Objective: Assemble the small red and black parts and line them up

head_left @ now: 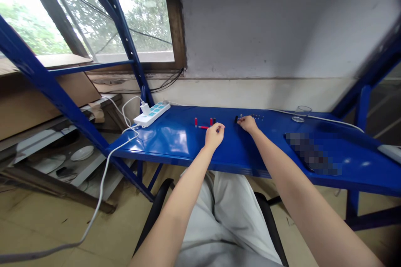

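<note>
On the blue tabletop (238, 154) at twelve o'clock, my left fingers (220, 127) curl right by a little red stick (203, 127). My right fingers (241, 120) reach a small black peg (236, 119). I cannot tell if they grip anything.

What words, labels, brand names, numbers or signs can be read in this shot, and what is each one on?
No text can be read in this view.
White power strip: any markings are too small to read.
Pixelated patch on the blue metal table: blurred out, unreadable.
Small red cylinder: any marking is too small to tell.
</note>
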`<state>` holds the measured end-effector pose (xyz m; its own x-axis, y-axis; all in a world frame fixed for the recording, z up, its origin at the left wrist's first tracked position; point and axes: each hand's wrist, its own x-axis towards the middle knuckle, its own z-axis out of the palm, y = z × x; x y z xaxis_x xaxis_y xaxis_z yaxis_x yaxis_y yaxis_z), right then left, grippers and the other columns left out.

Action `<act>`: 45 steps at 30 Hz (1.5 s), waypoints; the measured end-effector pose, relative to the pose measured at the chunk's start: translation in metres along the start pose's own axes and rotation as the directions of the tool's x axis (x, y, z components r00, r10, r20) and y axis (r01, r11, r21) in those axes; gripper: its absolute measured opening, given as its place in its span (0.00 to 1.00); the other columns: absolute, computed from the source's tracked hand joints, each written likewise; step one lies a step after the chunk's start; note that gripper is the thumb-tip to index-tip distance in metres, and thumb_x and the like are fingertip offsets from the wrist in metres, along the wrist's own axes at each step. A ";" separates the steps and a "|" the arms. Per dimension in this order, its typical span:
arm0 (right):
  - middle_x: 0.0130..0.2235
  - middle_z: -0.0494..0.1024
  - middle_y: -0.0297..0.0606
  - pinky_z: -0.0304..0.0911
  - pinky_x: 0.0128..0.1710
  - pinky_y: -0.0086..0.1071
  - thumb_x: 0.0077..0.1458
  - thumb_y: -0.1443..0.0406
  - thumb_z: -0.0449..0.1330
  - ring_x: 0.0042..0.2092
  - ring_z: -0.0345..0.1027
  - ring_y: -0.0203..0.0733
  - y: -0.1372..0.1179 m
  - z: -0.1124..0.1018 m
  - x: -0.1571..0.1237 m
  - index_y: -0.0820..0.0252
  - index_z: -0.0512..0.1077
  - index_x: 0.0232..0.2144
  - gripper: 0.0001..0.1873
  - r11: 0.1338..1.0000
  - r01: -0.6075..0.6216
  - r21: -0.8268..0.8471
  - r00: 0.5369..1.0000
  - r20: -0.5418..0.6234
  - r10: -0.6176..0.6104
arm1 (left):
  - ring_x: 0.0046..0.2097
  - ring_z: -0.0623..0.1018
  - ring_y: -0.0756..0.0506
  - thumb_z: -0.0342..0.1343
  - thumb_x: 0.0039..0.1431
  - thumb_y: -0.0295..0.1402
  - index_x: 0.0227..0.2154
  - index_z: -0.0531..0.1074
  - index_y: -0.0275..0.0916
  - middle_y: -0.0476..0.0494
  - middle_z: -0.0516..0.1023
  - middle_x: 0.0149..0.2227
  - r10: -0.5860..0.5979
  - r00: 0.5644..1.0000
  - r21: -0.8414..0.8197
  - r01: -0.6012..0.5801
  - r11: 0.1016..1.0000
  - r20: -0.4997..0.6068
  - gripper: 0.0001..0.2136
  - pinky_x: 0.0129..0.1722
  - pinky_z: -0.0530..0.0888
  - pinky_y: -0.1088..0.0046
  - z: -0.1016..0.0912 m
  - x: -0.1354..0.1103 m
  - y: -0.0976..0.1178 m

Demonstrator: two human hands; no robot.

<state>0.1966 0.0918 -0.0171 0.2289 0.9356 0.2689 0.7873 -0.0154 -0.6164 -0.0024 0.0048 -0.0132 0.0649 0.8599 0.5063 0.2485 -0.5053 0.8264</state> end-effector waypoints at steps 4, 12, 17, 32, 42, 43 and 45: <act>0.19 0.71 0.38 0.64 0.30 0.30 0.41 0.67 0.62 0.27 0.70 0.40 0.000 -0.002 -0.001 0.64 0.71 0.20 0.04 0.994 -0.110 0.021 0.993 0.049 0.109 | 0.22 0.67 0.52 0.48 0.55 0.32 0.28 0.71 0.39 0.51 0.68 0.20 -0.020 0.998 -0.007 0.019 1.000 -0.061 0.07 0.26 0.64 0.78 -0.001 0.001 0.000; 0.12 0.66 0.33 0.66 0.24 0.38 0.37 0.69 0.64 0.18 0.64 0.40 -0.003 -0.009 -0.002 0.65 0.72 0.26 0.08 0.968 -0.208 0.137 0.965 0.188 0.181 | 0.17 0.64 0.55 0.46 0.57 0.36 0.27 0.68 0.38 0.53 0.65 0.17 -0.188 0.948 -0.226 0.131 0.965 -0.256 0.09 0.19 0.61 0.80 -0.008 0.004 0.008; 0.22 0.74 0.42 0.66 0.33 0.35 0.42 0.70 0.61 0.28 0.72 0.45 -0.009 -0.019 -0.031 0.65 0.71 0.30 0.08 0.966 -0.214 0.148 0.975 0.085 0.204 | 0.14 0.61 0.56 0.44 0.58 0.37 0.26 0.65 0.37 0.54 0.64 0.17 -0.316 0.885 -0.412 0.162 0.897 -0.341 0.11 0.15 0.58 0.79 -0.011 0.007 0.009; 0.35 0.76 0.41 0.65 0.39 0.33 0.41 0.69 0.62 0.35 0.70 0.36 -0.076 0.044 -0.059 0.63 0.69 0.37 0.17 0.928 0.228 0.295 0.956 0.113 -0.271 | 0.13 0.61 0.56 0.45 0.57 0.38 0.26 0.64 0.37 0.55 0.63 0.16 -0.314 0.882 -0.494 0.109 0.863 -0.353 0.11 0.14 0.56 0.79 -0.012 0.008 0.009; 0.36 0.76 0.39 0.63 0.39 0.31 0.42 0.70 0.60 0.37 0.69 0.38 -0.082 0.057 -0.048 0.60 0.68 0.38 0.17 0.969 0.212 0.126 0.969 0.100 -0.225 | 0.13 0.60 0.57 0.45 0.58 0.39 0.26 0.64 0.36 0.55 0.63 0.15 -0.311 0.880 -0.503 0.099 0.859 -0.358 0.12 0.14 0.56 0.80 -0.012 0.007 0.013; 0.36 0.76 0.38 0.62 0.38 0.31 0.43 0.70 0.60 0.37 0.69 0.38 -0.082 0.058 -0.049 0.59 0.68 0.38 0.16 0.968 0.218 0.124 0.969 0.093 -0.230 | 0.13 0.60 0.57 0.45 0.58 0.38 0.26 0.64 0.36 0.55 0.63 0.15 -0.311 0.881 -0.500 0.101 0.860 -0.357 0.12 0.14 0.56 0.80 -0.012 0.007 0.013; 0.36 0.76 0.38 0.62 0.38 0.31 0.43 0.69 0.59 0.36 0.69 0.38 -0.083 0.060 -0.049 0.59 0.68 0.37 0.14 0.965 0.229 0.127 0.967 0.081 -0.241 | 0.13 0.61 0.57 0.45 0.58 0.38 0.26 0.64 0.36 0.55 0.63 0.15 -0.311 0.881 -0.493 0.106 0.863 -0.356 0.11 0.14 0.56 0.80 -0.012 0.007 0.013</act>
<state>0.0859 0.0680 -0.0236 -0.0144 0.9372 0.3485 0.7397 0.2445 -0.6270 -0.0107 0.0029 0.0044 -0.3639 0.8894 0.2768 -0.2554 -0.3810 0.8886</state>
